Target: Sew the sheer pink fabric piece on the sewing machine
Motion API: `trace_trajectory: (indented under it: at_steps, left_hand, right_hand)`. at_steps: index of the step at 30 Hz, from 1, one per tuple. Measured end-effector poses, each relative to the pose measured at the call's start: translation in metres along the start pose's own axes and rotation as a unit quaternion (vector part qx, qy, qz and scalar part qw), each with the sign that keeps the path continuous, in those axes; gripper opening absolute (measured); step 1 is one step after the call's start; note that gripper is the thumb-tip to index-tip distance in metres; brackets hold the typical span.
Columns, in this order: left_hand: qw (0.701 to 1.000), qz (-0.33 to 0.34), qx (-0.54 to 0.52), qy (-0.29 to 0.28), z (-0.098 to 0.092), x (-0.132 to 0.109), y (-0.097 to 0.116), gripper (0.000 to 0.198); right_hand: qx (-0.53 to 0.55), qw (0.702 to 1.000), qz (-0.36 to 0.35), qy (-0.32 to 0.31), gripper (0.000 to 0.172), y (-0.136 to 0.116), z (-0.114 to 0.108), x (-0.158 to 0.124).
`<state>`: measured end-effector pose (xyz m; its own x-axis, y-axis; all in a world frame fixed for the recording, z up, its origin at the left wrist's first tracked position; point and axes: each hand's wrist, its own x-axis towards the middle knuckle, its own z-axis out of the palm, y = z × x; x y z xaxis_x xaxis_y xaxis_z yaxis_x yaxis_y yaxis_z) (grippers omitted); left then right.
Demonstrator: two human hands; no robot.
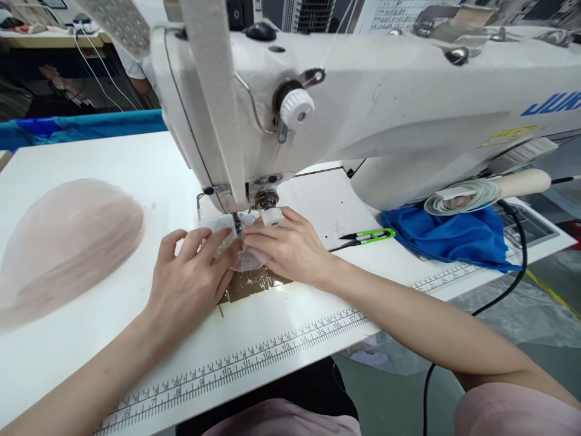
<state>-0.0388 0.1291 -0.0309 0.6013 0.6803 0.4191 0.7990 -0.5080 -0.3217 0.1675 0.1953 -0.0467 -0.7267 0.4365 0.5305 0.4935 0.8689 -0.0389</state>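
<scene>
Under the presser foot (237, 225) of a white sewing machine (385, 91) lies a small piece of sheer, pale fabric (250, 260). My left hand (193, 266) is at its left side, fingers bent, thumb and fingertips pressed on the fabric close to the foot. From the right, my right hand (293, 245) holds the fabric's other side, its fingers together beside the needle area. The fingertips of both hands nearly meet in front of the foot. My hands partly cover the fabric, so its full outline is hidden.
Sheer pinkish fabric pieces (77, 242) lie on the table at left. Green-handled thread snips (367, 236) rest right of my hand, near a blue cloth (449, 236) and a coil of pale cord (463, 197). A printed ruler (245, 362) runs along the front edge. Another person's arm (140, 85) shows behind.
</scene>
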Motion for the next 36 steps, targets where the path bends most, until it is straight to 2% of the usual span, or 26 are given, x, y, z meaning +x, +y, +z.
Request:
trace_trajectory:
  at_steps: [2, 5, 8, 11, 14, 20, 22, 23, 25, 27, 29, 32, 36]
  left_hand:
    - [1.0, -0.008, -0.027, 0.008, -0.004, -0.003, 0.001, 0.021]
    - [0.985, -0.066, -0.157, -0.023, -0.006, -0.004, 0.0, 0.019]
    - [0.948, -0.146, -0.272, -0.083, -0.003, 0.002, -0.005, 0.025]
    - [0.901, -0.194, -0.365, -0.128, 0.002, 0.012, -0.011, 0.028]
    - [0.875, -0.209, -0.412, -0.148, 0.004, 0.018, -0.015, 0.031]
    - [0.842, -0.248, -0.452, -0.158, 0.001, 0.022, -0.02, 0.043]
    - [0.848, -0.234, -0.452, -0.149, 0.004, 0.02, -0.02, 0.045]
    - [0.86, -0.212, -0.443, -0.137, 0.006, 0.018, -0.02, 0.041]
    - [0.908, -0.135, -0.386, -0.093, 0.01, 0.013, -0.018, 0.03]
    - [0.961, -0.044, -0.272, -0.033, 0.011, 0.008, -0.015, 0.023]
    - [0.988, 0.017, -0.153, 0.017, 0.01, 0.003, -0.009, 0.021]
    - [0.997, 0.026, -0.06, 0.041, 0.003, -0.001, -0.001, 0.019]
    - [0.999, 0.016, -0.048, 0.02, -0.003, -0.002, 0.006, 0.021]
  right_hand:
    - [0.023, 1.0, -0.013, -0.007, 0.024, -0.002, -0.002, -0.003]
    - [0.059, 0.998, 0.004, -0.017, 0.026, -0.003, -0.005, -0.005]
    - [0.094, 0.994, 0.059, -0.016, 0.023, -0.001, -0.005, -0.004]
    - [0.117, 0.987, 0.112, -0.011, 0.022, 0.001, -0.002, -0.002]
    - [0.122, 0.984, 0.126, 0.0, 0.024, 0.001, 0.0, 0.001]
    - [0.106, 0.986, 0.128, -0.007, 0.021, 0.001, -0.001, 0.001]
    - [0.102, 0.988, 0.116, -0.001, 0.021, 0.001, -0.003, 0.0]
    - [0.101, 0.989, 0.106, 0.001, 0.021, 0.002, -0.004, 0.0]
    - [0.098, 0.992, 0.078, -0.001, 0.021, 0.002, -0.005, -0.002]
    - [0.087, 0.995, 0.039, 0.001, 0.022, 0.001, -0.006, -0.004]
    - [0.071, 0.997, 0.0, 0.009, 0.023, -0.001, -0.006, -0.006]
    - [0.052, 0.998, -0.026, 0.014, 0.025, -0.003, -0.006, -0.008]
    - [0.045, 0.998, -0.029, 0.021, 0.026, -0.004, -0.006, -0.008]
